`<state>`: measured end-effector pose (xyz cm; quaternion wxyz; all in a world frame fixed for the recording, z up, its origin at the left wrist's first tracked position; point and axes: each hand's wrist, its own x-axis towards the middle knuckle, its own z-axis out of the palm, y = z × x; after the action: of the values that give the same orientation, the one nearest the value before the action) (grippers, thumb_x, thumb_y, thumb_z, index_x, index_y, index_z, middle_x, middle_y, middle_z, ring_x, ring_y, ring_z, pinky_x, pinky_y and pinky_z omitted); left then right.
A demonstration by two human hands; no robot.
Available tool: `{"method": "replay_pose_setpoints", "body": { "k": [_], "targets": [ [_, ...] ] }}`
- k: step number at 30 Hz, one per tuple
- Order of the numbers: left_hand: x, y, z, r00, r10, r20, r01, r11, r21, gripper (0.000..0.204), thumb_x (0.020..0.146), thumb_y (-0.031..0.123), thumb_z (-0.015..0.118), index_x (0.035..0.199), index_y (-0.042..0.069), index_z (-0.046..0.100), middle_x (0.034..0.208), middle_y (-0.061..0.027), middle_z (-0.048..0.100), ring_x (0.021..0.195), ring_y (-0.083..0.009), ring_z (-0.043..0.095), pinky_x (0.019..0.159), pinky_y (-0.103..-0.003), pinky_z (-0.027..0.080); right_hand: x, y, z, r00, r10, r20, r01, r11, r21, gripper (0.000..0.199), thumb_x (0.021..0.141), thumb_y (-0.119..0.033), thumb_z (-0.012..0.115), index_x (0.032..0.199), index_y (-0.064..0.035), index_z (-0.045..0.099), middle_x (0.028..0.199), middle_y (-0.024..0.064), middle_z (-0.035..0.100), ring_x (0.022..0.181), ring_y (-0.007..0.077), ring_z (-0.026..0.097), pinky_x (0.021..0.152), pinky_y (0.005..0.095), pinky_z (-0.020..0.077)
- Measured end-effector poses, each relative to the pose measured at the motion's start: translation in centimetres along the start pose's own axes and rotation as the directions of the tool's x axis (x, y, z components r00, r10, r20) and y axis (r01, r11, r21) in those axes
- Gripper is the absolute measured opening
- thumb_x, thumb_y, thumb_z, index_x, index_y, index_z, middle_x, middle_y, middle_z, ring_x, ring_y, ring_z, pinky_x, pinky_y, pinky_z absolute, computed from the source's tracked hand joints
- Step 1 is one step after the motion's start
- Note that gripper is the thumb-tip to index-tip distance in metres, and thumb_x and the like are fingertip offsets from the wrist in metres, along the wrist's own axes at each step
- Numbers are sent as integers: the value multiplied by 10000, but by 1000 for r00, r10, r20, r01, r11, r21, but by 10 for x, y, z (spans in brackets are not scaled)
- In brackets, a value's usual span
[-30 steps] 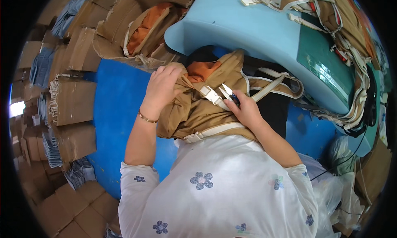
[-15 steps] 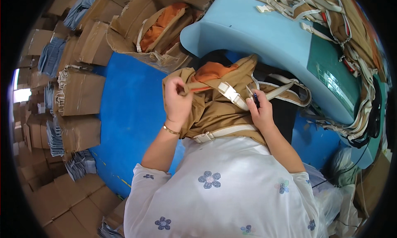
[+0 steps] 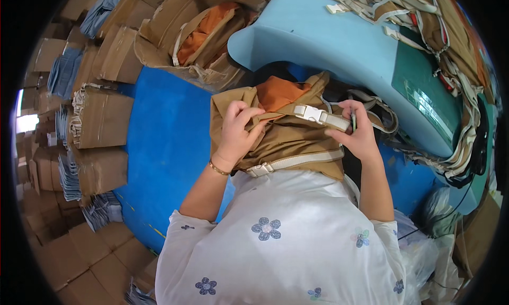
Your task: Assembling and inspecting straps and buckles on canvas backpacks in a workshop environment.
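Across my lap lies a tan fabric article [image 3: 297, 138] with an orange lining [image 3: 278, 91] showing at its top. A strap with a white side-release buckle [image 3: 310, 113] stretches between my hands over it, the buckle fastened. My left hand [image 3: 238, 130] pinches the tan fabric edge at the strap's left end. At the other end, my right hand [image 3: 360, 133] grips the strap [image 3: 339, 121] between thumb and fingers. It also keeps hold of small thread snips [image 3: 353, 119], mostly hidden by the fingers. A second cream strap with a buckle [image 3: 261, 169] runs along the near edge.
A light-blue work surface [image 3: 318, 34] is ahead right, with a green panel [image 3: 427, 90] and heaped tan straps and fabric [image 3: 392, 5]. An open carton [image 3: 164, 32] with tan-orange articles stands ahead. Cartons [image 3: 101, 117] line the left side beside the blue floor [image 3: 164, 140].
My right hand has moved right and slightly up, gripping the strap; the buckle has shifted right and levelled out. My left hand has moved slightly right along the fabric edge, and the snips have turned.
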<state>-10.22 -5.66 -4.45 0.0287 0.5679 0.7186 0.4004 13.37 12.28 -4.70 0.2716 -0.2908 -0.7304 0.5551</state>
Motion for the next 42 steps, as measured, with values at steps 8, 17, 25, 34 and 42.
{"method": "replay_pose_setpoints", "body": {
  "k": [8,17,25,34,42],
  "targets": [
    [-29,20,31,982,11,-187,-17,999,-28,305,658,95,838,745,76,546,696,-44,474,621,-214,464,545,-311,390,39,-7,-7,976,50,-213,-12,984,177,371,767,-186,793,957,-53,504,814,-21,486,748,84,453,679,229,409],
    [13,33,19,977,130,172,-140,989,52,404,731,23,712,1125,96,660,945,-67,488,743,-193,479,655,-289,441,67,-49,-22,955,24,-295,59,961,271,344,772,-137,783,928,-59,486,779,-32,455,701,59,436,604,205,378],
    [98,42,-19,920,347,183,-390,859,333,447,774,306,723,1146,91,600,948,-97,557,873,-279,537,878,-414,406,76,-84,-45,980,73,-185,-23,965,261,300,772,-100,750,946,-80,506,766,-46,431,671,52,421,571,210,329],
    [121,2,-2,830,14,558,95,982,-165,270,792,194,708,978,21,616,917,-46,630,826,-221,589,752,-353,452,99,-92,-68,985,52,-167,-15,976,219,373,720,-165,801,963,-91,527,777,-28,468,679,71,445,611,222,341],
    [99,-11,-6,720,-119,683,686,270,-676,399,768,10,675,1155,-16,583,1084,-67,644,935,-119,614,825,-272,492,131,-75,-64,981,27,-191,-26,1000,9,389,741,-231,798,970,-94,515,763,-51,448,673,50,407,554,227,284]
  ]
}}
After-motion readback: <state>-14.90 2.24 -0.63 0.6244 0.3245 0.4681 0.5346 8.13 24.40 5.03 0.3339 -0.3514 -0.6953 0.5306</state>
